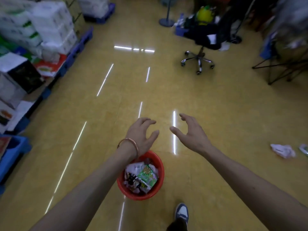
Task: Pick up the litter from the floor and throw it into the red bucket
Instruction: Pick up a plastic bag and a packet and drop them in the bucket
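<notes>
Both hands empty, fingers spread: left hand (pixel 141 132) just past the bucket (pixel 160 164) rim, right hand (pixel 190 132) further right. Bucket already holds wrappers. Crumpled paper (pixel 282 150) lies on the floor (pixel 216 105) well right of the bucket. Step over, crouch, pinch the whole wad, carry over the bucket, drop.
</notes>
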`<act>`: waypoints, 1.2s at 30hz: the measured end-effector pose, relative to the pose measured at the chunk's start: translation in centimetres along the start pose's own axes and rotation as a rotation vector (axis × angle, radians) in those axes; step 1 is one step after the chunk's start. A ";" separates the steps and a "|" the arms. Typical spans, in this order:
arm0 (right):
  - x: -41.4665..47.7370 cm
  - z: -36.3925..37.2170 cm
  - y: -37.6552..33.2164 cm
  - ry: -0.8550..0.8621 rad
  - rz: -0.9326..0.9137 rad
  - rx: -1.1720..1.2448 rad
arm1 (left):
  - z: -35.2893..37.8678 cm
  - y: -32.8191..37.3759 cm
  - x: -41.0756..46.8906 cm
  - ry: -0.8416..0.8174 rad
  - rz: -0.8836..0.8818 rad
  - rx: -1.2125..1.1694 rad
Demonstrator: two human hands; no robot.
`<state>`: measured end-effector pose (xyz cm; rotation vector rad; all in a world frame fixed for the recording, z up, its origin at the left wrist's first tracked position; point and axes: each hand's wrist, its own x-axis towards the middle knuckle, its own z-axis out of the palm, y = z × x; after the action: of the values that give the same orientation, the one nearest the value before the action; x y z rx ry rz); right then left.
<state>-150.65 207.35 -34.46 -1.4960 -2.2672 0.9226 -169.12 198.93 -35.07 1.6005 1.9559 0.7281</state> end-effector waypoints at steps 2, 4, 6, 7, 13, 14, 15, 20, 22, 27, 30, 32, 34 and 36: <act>-2.0 -3.0 -1.1 0.086 0.008 0.033 | -1.6 3.1 0.0 0.008 0.096 -0.002; -4.2 -6.3 -1.9 0.179 0.019 0.067 | -2.7 6.5 0.0 -0.003 0.201 -0.008; -6.7 -9.7 -2.3 0.276 0.033 0.100 | -3.2 10.5 0.1 -0.028 0.299 -0.043; -8.1 -11.6 -2.3 0.330 0.044 0.113 | -3.3 12.8 0.1 -0.048 0.345 -0.067; -18.9 -22.1 0.8 0.640 0.181 0.091 | 0.6 27.0 -1.4 -0.177 0.668 -0.205; -20.9 -23.5 1.7 0.677 0.224 0.086 | 1.7 29.1 -1.9 -0.212 0.723 -0.218; -23.0 -24.6 2.6 0.711 0.265 0.081 | 3.0 31.1 -2.5 -0.246 0.774 -0.233; -33.0 -28.4 8.2 0.852 0.465 0.070 | 9.8 39.4 -5.7 -0.480 0.873 -0.387; -36.1 -30.0 10.6 0.895 0.540 0.069 | 12.5 42.0 -6.7 -0.565 0.903 -0.460; -40.9 -34.7 16.6 0.967 0.642 0.073 | 18.7 48.1 -6.4 -0.590 1.051 -0.351; -42.7 -37.7 20.1 0.997 0.668 0.058 | 22.1 51.8 -5.6 -0.550 1.114 -0.236; -43.9 -39.2 22.1 1.006 0.695 0.063 | 24.3 53.9 -4.9 -0.516 1.134 -0.164; -45.3 -40.4 24.1 1.015 0.706 0.048 | 26.3 55.8 -4.6 -0.506 1.156 -0.190; -46.5 -41.4 26.2 1.026 0.718 0.030 | 27.9 57.4 -4.8 -0.523 1.116 -0.286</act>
<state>-89.31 187.39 -14.28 -2.1201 -0.9950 0.1704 -108.45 205.98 -15.95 2.3183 0.4621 0.7901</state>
